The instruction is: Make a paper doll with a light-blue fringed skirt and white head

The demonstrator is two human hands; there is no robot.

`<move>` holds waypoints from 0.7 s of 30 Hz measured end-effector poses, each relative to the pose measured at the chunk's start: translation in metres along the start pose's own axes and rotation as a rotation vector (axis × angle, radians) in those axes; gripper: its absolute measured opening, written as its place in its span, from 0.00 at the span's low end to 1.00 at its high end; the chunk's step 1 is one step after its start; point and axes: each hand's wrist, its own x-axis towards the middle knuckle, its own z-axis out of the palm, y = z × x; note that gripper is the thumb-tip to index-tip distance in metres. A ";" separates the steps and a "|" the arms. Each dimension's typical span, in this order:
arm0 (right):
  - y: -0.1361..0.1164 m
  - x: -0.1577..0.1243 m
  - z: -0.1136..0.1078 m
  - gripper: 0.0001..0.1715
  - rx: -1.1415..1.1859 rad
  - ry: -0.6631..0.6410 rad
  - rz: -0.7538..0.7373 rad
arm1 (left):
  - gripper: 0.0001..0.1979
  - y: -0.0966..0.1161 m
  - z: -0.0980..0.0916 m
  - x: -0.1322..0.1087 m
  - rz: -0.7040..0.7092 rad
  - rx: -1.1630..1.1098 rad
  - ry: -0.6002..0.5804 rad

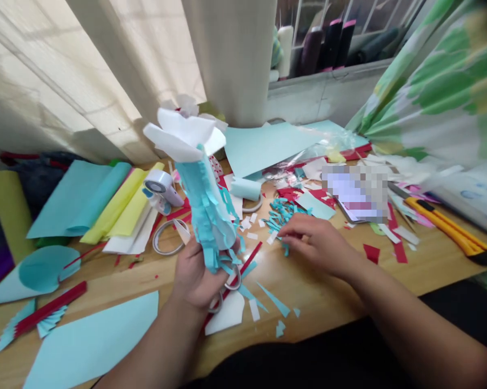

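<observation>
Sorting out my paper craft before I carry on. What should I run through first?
1. Left hand grips blue tube: ok.
2. White petals fixed to the tube's top: cannot tell.
3. Right hand touching blue scraps: ok.
4. Scissors secure by the left hand: cannot tell.
5. Yellow knife blade retracted: cannot tell.
6. Table free of loose scraps around the hands: not ok.

Left hand (197, 275) closed, right hand (318, 243) loosely curled.
</observation>
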 end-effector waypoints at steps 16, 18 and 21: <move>-0.021 0.005 0.054 0.09 -0.453 -0.272 -0.204 | 0.25 0.001 0.013 0.001 0.063 -0.089 0.157; -0.021 0.005 0.058 0.08 -0.482 -0.281 -0.221 | 0.25 0.001 0.013 0.001 0.052 -0.081 0.148; -0.018 0.004 0.054 0.10 -0.518 -0.290 -0.216 | 0.24 0.000 0.013 0.000 0.055 -0.088 0.136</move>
